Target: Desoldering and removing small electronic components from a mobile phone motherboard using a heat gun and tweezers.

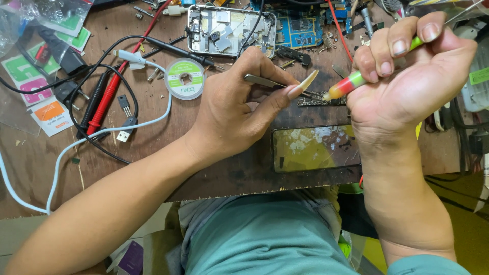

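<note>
Tweezers [265,81], pinched in left hand [232,114], pointed toward 3 o'clock at circuit board [321,101]; right hand [407,81] gripped syringe [351,84], tip touching it.

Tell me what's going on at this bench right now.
A person works over a small dark circuit board on a cluttered wooden bench. The left hand pinches metal tweezers toward it, and the right hand aims a colourful syringe-like applicator at the same spot. An opened phone lies behind.

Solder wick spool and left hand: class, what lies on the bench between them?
In the head view, only bare wood lies between the spool and the left hand; the white cable curves below.
</note>
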